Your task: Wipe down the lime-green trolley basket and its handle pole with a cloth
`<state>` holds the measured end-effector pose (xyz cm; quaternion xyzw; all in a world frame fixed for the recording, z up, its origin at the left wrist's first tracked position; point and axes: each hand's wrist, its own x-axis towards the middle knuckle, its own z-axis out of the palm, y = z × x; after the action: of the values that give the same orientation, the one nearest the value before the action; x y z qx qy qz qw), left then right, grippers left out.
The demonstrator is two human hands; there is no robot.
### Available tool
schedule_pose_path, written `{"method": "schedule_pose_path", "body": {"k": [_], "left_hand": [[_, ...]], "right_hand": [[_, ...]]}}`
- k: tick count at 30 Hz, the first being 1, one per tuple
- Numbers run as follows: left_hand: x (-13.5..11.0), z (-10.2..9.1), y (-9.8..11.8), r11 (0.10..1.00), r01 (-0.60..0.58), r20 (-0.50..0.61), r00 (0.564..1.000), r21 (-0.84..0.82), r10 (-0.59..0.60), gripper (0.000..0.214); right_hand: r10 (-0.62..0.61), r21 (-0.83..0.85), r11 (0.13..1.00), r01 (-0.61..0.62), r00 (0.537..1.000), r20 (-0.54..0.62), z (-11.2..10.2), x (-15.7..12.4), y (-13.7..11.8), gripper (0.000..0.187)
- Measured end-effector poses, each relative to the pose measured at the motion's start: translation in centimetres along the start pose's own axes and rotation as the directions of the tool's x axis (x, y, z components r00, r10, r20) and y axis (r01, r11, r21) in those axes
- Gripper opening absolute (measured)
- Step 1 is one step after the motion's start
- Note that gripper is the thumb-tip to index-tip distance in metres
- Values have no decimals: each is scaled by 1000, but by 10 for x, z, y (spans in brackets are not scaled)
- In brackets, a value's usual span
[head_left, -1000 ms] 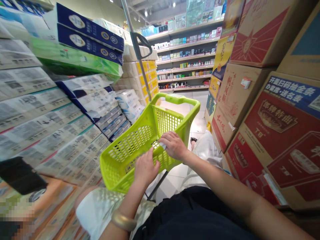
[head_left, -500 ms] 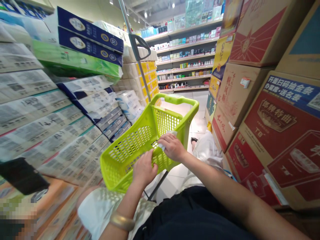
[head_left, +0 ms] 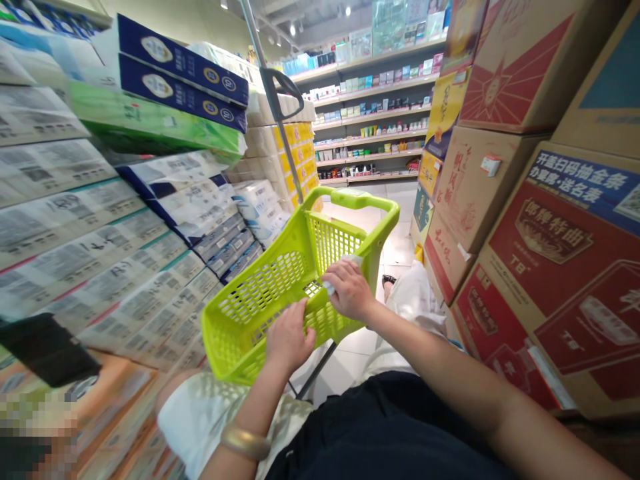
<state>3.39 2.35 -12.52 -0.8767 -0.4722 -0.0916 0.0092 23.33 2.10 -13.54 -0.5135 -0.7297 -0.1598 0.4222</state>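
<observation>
"Hands, where were they?"

"The 2 sat on a lime-green plastic shopping basket. The left hand was curled over its near rim, gripping it. The right hand, arm bent, was closed on a small white item, mostly covered."

"And around them?"

"The basket hung at waist height over white floor tiles, between stacked toilet-roll packs and cardboard cartons, with store shelves ahead."
</observation>
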Motion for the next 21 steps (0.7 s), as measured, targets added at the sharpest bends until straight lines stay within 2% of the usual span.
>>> {"method": "schedule_pose_path", "body": {"k": [2, 5, 8, 11, 13, 16, 18, 21], "left_hand": [[-1, 0, -2, 1000, -6, -3, 1000, 2, 6, 57], [-3, 1, -2, 1000, -10, -12, 1000, 3, 10, 56], [-3, 1, -1, 1000, -5, -13, 1000, -1, 5, 54], [-3, 3, 0, 1000, -5, -22, 1000, -3, 4, 53], [-4, 3, -1, 1000, -17, -29, 999, -3, 16, 54], [-5, 4, -4, 1000, -31, -34, 999, 3, 31, 54], [-7, 5, -5, 1000, -29, -37, 999, 1, 29, 54], [-9, 5, -6, 1000, -27, -49, 998, -8, 27, 53]], "right_hand": [[-27, -4, 1000, 28, 998, 60, 2, -2, -6, 29], [-20, -64, 998, 25, 996, 85, -9, 1, 9, 29], [84, -126, 989, -82, 996, 8, -25, 9, 30, 23], [164, -72, 983, -169, 984, -75, -32, 17, 28, 23], [95, 64, 994, -92, 995, -42, -29, 19, 12, 27], [-98, 217, 973, 84, 994, 53, -21, 17, -12, 35], [-133, 153, 982, 115, 985, 113, -17, 15, -15, 34], [-40, -59, 997, 51, 982, 184, -19, 15, 1, 27]]}}
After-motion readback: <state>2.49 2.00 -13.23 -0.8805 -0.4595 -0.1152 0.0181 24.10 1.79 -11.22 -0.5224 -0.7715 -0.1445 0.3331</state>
